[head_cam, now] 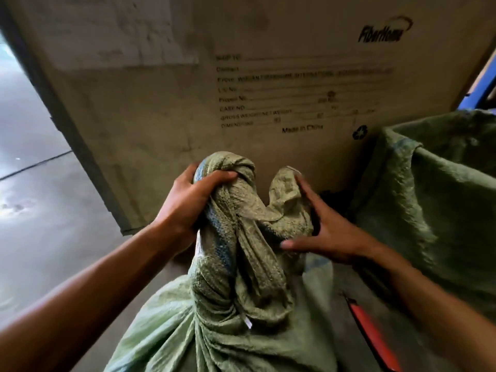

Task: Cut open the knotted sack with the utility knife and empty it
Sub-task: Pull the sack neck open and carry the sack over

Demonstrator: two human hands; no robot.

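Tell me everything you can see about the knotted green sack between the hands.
The sack is woven green plastic-looking fabric with a blue stripe, full and bulging below, standing upright in front of a cardboard box. Its neck is twisted into a thick knot at the top, not yet cut. The left hand grips the knot; the right hand rests open against the loose end beside it. A small white tag hangs from the neck.

We seem to be in a warehouse or loading area: a bare concrete floor (40, 210), a big cardboard shipping carton (161, 108) printed with freight fields (case number, gross weight, dimensions), and green woven sacks (442, 189) standing beside it.
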